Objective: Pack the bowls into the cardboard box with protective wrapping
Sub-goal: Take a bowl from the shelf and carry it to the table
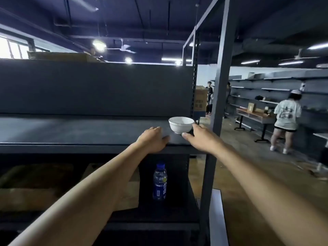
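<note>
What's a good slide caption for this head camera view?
Left hand and right hand flank a white bowl on a dark shelf; water bottle below.

Warehouse, grey metal shelving (92,132), stacked cartons (201,99)

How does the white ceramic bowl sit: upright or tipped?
Upright: the white ceramic bowl has its rim facing up, base flat on the dark grey metal shelf.

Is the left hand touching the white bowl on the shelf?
Apart. In the head view, a strip of bare shelf separates the left hand from the bowl.
</note>
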`<state>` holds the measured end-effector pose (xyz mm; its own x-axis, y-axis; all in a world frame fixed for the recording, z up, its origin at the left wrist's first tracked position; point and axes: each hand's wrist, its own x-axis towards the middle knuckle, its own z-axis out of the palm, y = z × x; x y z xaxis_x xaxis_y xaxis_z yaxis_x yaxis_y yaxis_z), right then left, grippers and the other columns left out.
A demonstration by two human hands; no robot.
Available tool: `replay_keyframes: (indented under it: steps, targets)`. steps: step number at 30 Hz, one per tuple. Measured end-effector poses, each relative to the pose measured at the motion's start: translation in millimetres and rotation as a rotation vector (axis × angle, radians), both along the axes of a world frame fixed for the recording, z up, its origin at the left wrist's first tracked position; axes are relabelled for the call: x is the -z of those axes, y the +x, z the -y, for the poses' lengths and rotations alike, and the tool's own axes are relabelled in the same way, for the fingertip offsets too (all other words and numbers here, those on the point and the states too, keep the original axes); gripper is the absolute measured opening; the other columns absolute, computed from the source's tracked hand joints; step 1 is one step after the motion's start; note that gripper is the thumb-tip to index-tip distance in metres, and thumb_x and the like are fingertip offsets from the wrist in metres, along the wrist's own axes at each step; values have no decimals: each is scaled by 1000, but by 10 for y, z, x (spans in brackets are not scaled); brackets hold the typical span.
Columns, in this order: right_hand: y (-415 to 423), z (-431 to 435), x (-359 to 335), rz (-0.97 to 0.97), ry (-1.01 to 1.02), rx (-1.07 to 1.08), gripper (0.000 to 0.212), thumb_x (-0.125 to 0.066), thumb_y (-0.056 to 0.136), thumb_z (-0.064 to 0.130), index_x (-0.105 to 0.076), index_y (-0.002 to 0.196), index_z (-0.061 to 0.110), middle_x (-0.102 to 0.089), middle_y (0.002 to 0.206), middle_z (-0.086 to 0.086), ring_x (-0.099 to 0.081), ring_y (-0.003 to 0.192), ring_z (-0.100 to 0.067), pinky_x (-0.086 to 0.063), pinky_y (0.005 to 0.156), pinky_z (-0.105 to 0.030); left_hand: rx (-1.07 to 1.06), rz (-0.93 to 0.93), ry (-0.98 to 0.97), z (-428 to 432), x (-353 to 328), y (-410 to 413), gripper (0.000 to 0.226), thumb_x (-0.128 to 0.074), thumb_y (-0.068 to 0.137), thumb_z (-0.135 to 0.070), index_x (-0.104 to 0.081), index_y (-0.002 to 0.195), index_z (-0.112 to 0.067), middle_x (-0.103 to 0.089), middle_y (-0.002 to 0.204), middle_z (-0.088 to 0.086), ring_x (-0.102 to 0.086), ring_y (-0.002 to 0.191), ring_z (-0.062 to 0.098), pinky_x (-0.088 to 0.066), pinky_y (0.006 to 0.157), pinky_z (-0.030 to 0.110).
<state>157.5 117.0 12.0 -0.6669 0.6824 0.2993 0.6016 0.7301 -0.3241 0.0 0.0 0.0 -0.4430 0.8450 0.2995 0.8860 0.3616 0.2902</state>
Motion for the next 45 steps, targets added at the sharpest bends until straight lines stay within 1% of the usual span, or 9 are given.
replay_keyframes:
  steps: [5,8,12,17,24,30,39,42,45]
  targets:
    - [-162,-195,-47,-5,-20,71,75,-38,99,59,-34,148,1,-36,153,-20,-41,136,-36,-39,109,-44,-49,-16,16,-210,-25,-143,45,-42,101,-47,-53,125,-10,-56,131,15,-53,121,35,-45,95,41]
    - [-273,-349,-39,-24,-44,95,79,-35,100,59,-27,151,-1,-32,156,-21,-37,140,-37,-36,111,-44,-72,-28,29,-419,-19,-230,43,-36,103,-47,-52,105,-8,-61,119,15,-56,107,34,-44,81,39]
    - [-464,-592,-20,-84,-80,138,77,-33,100,60,-31,148,-1,-40,150,-22,-42,135,-39,-38,104,-45,-120,22,65,-752,-80,-292,48,-29,103,-53,-48,89,-11,-64,102,14,-56,88,32,-38,70,36]
    - [-750,-816,-25,-99,-64,223,72,-30,102,58,-38,140,-3,-51,139,-24,-52,124,-39,-39,84,-40,-193,76,37,-1087,-130,-290,56,-28,99,-62,-52,95,-11,-65,98,12,-61,91,33,-40,68,36]
    - [-924,-969,-56,-92,-211,242,62,-40,95,40,-37,146,6,-61,128,-13,-68,99,-33,-56,83,-39,-225,220,-1,-1251,-206,-329,46,-37,98,-47,-58,89,-7,-69,71,9,-67,64,25,-52,64,29]
    - [-999,-1019,66,-260,-305,251,61,-40,87,32,-33,143,8,-59,128,-14,-63,106,-36,-56,88,-49,-195,378,47,-1288,-190,-349,28,-38,90,-29,-53,89,-5,-70,74,15,-65,57,28,-47,57,26]
    - [-968,-991,260,-441,-225,206,47,-39,94,19,-40,138,5,-52,140,-17,-53,121,-39,-41,86,-39,-131,541,284,-1281,42,-369,28,-38,90,-28,-47,107,-7,-70,74,8,-65,44,14,-46,46,22]
    - [-930,-981,266,-451,-244,131,47,-40,94,17,-40,140,5,-55,135,-18,-57,110,-34,-39,74,-31,-121,648,343,-1167,57,-370,30,-37,88,-22,-49,111,-7,-72,88,12,-73,58,22,-62,69,37]
    - [-966,-924,263,-444,-307,24,44,-38,94,18,-47,136,9,-63,121,-17,-65,92,-31,-43,64,-30,-130,719,401,-964,58,-395,34,-39,87,-18,-53,116,-8,-69,100,16,-74,62,25,-64,66,40]
